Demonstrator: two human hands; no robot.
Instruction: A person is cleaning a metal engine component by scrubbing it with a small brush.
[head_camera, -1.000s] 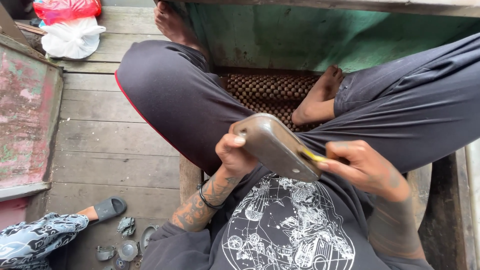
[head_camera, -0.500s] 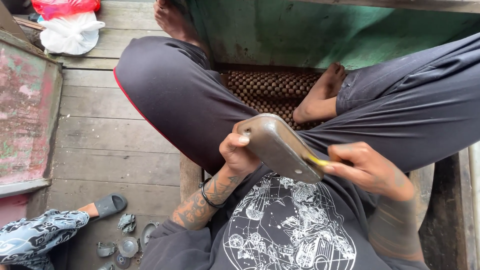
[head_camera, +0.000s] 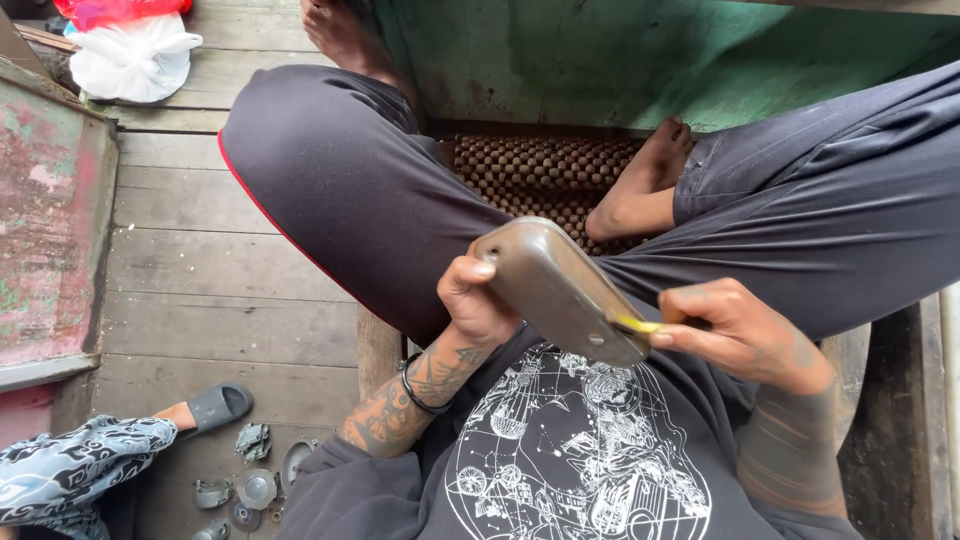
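Brown casing (head_camera: 560, 290) — gripped between both hands' fingers (head_camera: 478, 272).

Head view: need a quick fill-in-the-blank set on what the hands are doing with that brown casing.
1. The left hand grips the brown metal casing at its ____ end.
2. The right hand presses a ____-coloured tool against the casing's edge.
3. Small metal parts lie on the ____ plank floor.

Missing words: upper; yellow; wooden
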